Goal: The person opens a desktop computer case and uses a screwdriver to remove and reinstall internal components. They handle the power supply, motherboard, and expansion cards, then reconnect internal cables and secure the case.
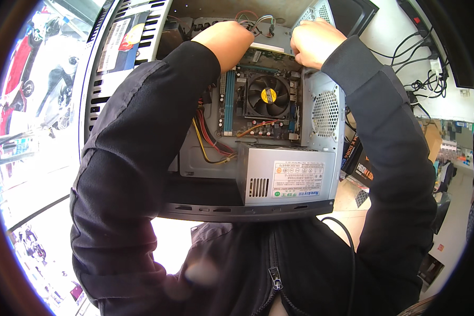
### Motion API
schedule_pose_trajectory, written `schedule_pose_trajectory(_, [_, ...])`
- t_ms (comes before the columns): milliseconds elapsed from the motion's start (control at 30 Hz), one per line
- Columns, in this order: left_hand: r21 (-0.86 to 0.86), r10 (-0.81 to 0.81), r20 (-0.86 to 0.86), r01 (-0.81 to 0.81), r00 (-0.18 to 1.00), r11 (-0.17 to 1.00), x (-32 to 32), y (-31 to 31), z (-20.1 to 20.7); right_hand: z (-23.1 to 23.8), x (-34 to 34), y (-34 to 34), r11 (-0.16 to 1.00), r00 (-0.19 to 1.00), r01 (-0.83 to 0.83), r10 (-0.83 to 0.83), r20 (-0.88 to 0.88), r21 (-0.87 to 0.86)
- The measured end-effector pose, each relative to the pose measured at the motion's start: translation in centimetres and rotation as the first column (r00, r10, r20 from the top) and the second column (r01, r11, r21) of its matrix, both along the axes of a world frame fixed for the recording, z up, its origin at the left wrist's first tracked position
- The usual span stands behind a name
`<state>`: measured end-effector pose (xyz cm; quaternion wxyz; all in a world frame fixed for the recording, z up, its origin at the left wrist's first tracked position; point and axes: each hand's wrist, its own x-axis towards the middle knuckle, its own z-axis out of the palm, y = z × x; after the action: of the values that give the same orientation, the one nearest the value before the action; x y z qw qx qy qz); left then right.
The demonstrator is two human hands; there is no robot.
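An opened computer case lies in front of me, its inside facing up. My left hand is curled over the far part of the case, beside some thin wires; its fingertips are hidden. At the far right corner my right hand is closed against the case's rear edge, and what it grips cannot be made out. Between the hands runs a green circuit board with a pale strip along its edge. Nearer, a black cooling fan with a yellow centre sits on the motherboard.
A silver power supply fills the near right of the case. Red and yellow cables lie left of it. Another slotted metal case stands at the left. Black cables and a dark printed box are at the right.
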<state>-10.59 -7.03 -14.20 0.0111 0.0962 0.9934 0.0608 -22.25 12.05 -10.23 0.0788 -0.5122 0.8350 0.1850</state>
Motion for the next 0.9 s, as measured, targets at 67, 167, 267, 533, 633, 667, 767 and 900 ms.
schedule_pose_trajectory(67, [0.004,-0.011,-0.013,0.011,1.000,1.000,0.1,0.0,-0.1,-0.6,-0.2,0.0,1.000,1.000,-0.005,0.005,-0.004,-0.013])
schedule_pose_trajectory(167, [-0.062,-0.032,-0.016,0.031,0.999,0.998,0.1,-0.2,-0.2,-0.2,0.0,0.2,0.993,0.996,-0.085,0.083,-0.028,-0.082])
schedule_pose_trajectory(267, [-0.042,-0.054,-0.030,0.053,0.998,0.998,0.3,-0.1,-0.4,-0.7,-0.1,0.2,0.995,0.997,-0.070,0.073,0.036,-0.072])
schedule_pose_trajectory(533, [-0.030,-0.018,0.061,0.019,0.998,0.999,0.0,-0.3,-0.3,-0.5,0.4,0.1,0.992,0.996,-0.060,0.067,0.062,-0.110])
schedule_pose_trajectory(633, [-0.038,-0.014,0.100,0.018,0.995,0.999,-0.3,-0.4,-0.3,-0.5,0.4,0.4,0.991,0.996,-0.036,0.046,0.073,-0.131])
schedule_pose_trajectory(667, [-0.042,-0.018,0.104,0.022,0.994,0.999,-0.6,-0.3,-0.4,-0.5,0.2,0.4,0.992,0.996,-0.021,0.031,0.082,-0.126])
schedule_pose_trajectory(767, [0.039,-0.036,-0.021,0.037,0.999,0.999,0.0,-0.7,-1.1,-0.6,0.5,0.5,0.971,0.994,-0.075,0.090,0.057,-0.227])
schedule_pose_trajectory(900, [0.095,-0.020,-0.059,0.026,0.998,0.995,0.3,-1.0,-1.0,-0.2,0.7,0.2,0.977,0.995,-0.065,0.080,0.063,-0.203])
